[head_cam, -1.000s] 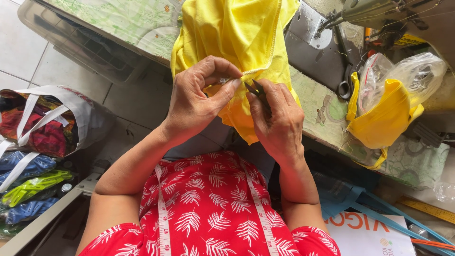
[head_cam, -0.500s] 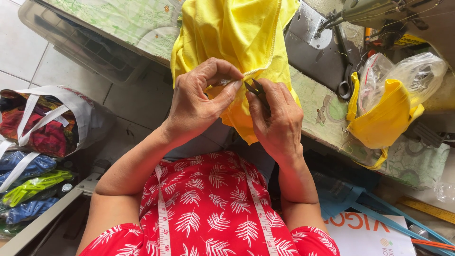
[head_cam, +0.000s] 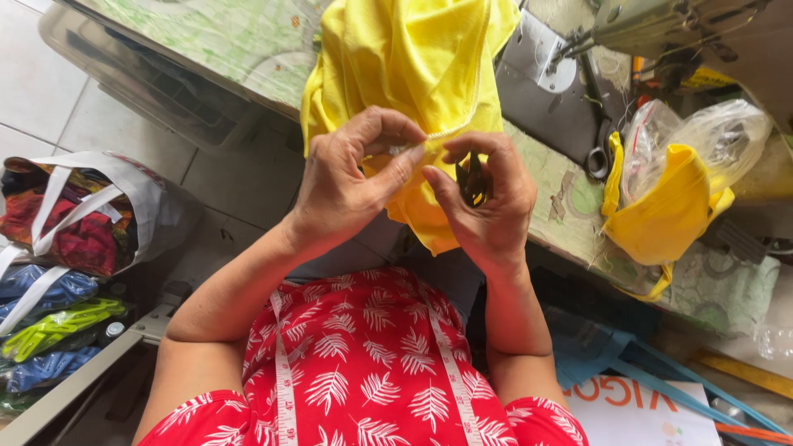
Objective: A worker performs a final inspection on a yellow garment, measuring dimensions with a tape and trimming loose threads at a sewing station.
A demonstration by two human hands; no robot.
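Cloth: we see the cloth (head_cam: 413, 74) hanging off the table (head_cam: 206, 41) edge, ahead of us.
Hands: our left hand (head_cam: 347, 186) and right hand (head_cam: 487, 206) meet at its lower hem, side by side.
Machine: the sewing machine (head_cam: 652, 25) stands on the table, right of the cloth.
Scissors: scissors (head_cam: 596, 140) lie beside it.
Bags: bags (head_cam: 74, 223) sit on the floor, left.

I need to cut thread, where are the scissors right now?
The scissors lie on the sewing table, right of the yellow fabric, beside the sewing machine's base plate.
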